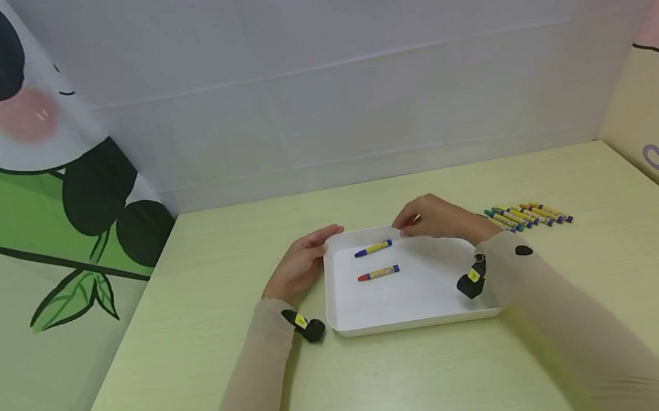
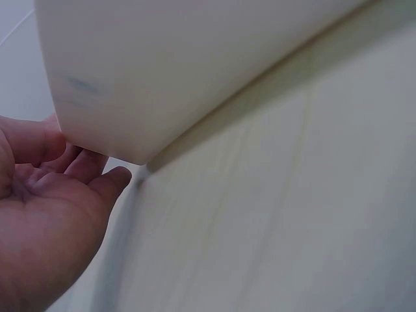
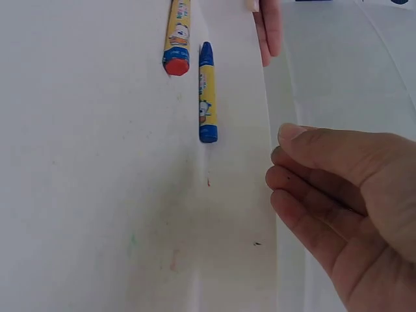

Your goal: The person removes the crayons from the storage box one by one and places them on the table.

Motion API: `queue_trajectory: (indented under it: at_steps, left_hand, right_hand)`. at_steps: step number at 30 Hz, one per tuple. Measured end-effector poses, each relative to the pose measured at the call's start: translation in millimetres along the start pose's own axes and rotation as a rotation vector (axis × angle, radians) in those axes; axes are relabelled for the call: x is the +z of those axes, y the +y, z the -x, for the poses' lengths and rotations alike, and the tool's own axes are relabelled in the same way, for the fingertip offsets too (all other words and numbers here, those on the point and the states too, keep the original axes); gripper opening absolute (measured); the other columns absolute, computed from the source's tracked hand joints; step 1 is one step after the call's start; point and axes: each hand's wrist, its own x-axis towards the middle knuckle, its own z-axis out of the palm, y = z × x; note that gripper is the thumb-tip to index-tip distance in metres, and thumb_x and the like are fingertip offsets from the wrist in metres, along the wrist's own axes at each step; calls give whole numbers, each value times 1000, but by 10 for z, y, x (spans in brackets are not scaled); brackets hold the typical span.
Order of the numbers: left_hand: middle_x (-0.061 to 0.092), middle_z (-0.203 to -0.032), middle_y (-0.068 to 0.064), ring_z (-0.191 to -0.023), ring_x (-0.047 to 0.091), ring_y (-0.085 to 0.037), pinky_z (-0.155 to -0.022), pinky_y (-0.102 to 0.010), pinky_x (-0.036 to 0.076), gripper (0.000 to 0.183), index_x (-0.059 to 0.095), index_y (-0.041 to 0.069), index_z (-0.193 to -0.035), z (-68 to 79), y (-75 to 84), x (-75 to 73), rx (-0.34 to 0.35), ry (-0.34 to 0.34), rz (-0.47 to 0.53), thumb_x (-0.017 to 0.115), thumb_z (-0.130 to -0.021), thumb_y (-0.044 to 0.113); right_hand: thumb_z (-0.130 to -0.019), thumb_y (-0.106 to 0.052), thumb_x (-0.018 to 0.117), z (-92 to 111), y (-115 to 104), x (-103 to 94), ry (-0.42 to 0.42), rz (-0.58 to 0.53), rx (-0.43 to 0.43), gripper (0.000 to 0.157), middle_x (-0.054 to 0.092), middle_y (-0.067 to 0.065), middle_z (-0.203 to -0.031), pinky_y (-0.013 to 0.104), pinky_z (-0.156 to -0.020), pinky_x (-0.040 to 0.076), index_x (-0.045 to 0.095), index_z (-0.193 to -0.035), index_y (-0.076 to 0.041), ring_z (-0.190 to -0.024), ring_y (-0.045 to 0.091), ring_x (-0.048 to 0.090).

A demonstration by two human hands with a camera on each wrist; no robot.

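A white tray (image 1: 421, 291) lies on the table with two crayons in it. One is a blue crayon (image 1: 373, 248) near the far side; the other, a red crayon (image 1: 378, 273), lies nearer. My left hand (image 1: 296, 264) grips the tray's far left corner, thumb at the rim (image 2: 97, 148) and fingers around the outside. At the far rim, my right hand (image 1: 435, 217) hovers with loosely bent fingers. In the right wrist view nothing shows between that thumb and those fingers (image 3: 302, 211), which are close beside the rim.
To the right of the tray, several crayons (image 1: 528, 216) lie side by side in a slanted row. A pale wall cloth (image 1: 355, 122) rises behind the light wooden table (image 1: 411, 394). Printed side panels (image 1: 93, 386) flank it. A small black device sits on each wrist.
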Motion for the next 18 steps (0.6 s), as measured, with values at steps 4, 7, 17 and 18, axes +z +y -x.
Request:
queue_trajectory:
  at_steps: [4,7,17,18]
  left_hand:
    - [39,-152,-11,-142,33,-26,-117,-41,29,48,40,3,-146,0,-2,-8,4,-2,-7,33,-99,-6]
    - [39,-152,-10,-142,33,-25,-117,-41,29,48,40,3,-145,-5,-6,-9,5,-7,-5,34,-99,-6]
    - [39,-152,-11,-143,32,-25,-117,-41,28,48,40,3,-145,6,2,-1,8,0,-10,34,-98,-7]
    - [39,-153,-11,-143,32,-25,-117,-40,28,48,40,3,-145,7,2,-1,8,-1,-10,34,-98,-7]
  right_hand:
    - [-89,-7,66,-55,-10,95,-7,26,-17,22,70,12,-110,33,-83,56,71,-110,-2,-95,21,64]
    - [-90,-6,65,-85,-11,158,-7,42,-24,22,70,13,-110,33,-82,55,71,-111,-1,-94,21,64]
    - [-92,-4,62,-121,-69,306,-43,123,-3,28,68,10,-108,29,-79,49,68,-119,-2,-90,19,55]
    - [-92,-5,62,-124,-72,317,-47,130,-1,28,67,9,-105,28,-76,46,68,-119,-3,-87,18,53]
